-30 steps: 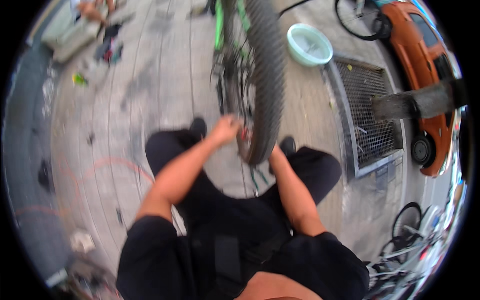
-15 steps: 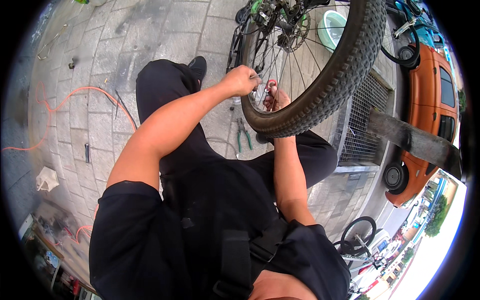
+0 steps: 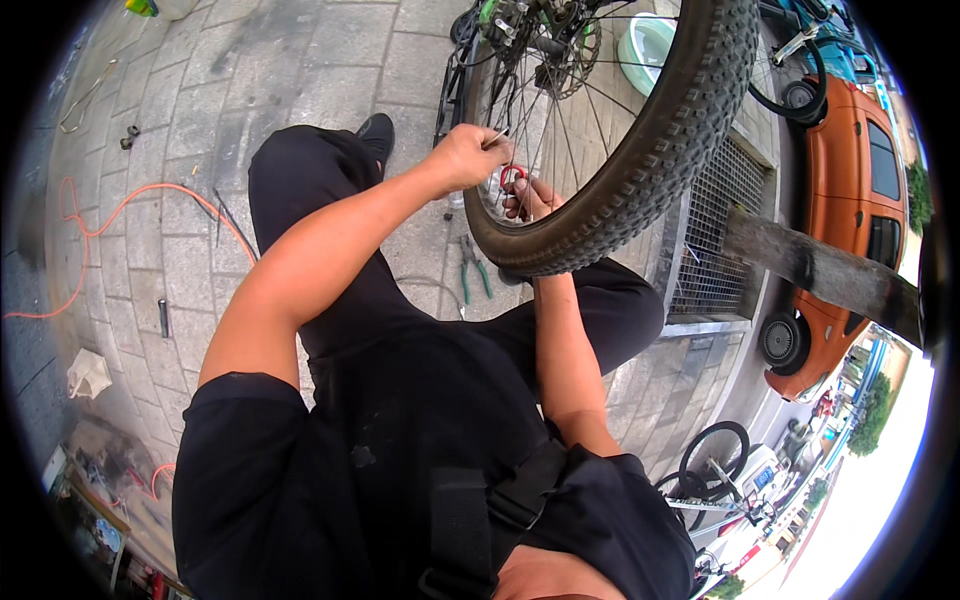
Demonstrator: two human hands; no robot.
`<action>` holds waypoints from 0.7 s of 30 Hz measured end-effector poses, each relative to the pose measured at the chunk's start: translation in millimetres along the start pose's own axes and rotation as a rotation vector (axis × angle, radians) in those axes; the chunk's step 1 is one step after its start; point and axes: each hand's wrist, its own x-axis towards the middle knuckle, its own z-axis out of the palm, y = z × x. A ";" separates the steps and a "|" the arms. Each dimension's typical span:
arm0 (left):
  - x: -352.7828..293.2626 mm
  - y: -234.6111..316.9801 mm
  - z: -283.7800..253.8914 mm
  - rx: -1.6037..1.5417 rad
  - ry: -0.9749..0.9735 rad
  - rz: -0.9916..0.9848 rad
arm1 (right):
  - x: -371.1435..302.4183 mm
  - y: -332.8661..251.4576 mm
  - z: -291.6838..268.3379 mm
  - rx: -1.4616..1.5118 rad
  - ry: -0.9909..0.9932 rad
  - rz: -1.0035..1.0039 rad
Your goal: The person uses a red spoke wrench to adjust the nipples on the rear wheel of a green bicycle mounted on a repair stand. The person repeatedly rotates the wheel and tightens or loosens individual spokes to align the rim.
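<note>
A bicycle wheel (image 3: 640,190) with a knobbly black tyre stands upright in front of me. My left hand (image 3: 470,158) is at the left side of the rim, fingers pinched; a small pale tip shows at them, too small to name. From under the tyre my right hand (image 3: 535,198) reaches up among the spokes. Its fingers are closed on a red ring-shaped spoke wrench (image 3: 513,174), beside the spokes near the rim. The hub and brake disc (image 3: 565,65) sit farther up. Pliers with green handles (image 3: 474,270) lie on the paving below the wheel, between my legs.
An orange air hose (image 3: 150,188) snakes over the paving at left, near a small dark cylinder (image 3: 163,317). A pale green basin (image 3: 645,50) stands behind the wheel. To the right are a metal grate (image 3: 712,245), a tree trunk (image 3: 800,262) and an orange car (image 3: 850,170).
The view has shifted slightly, moving the whole scene left. The red spoke wrench now shows closer to my left hand, and my right fingers have shifted with it. Both hands stay at the rim.
</note>
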 end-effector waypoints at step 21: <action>-10.8 21.3 2.6 0.427 -0.150 -0.046 | 7.1 30.8 -25.9 0.064 -0.142 0.017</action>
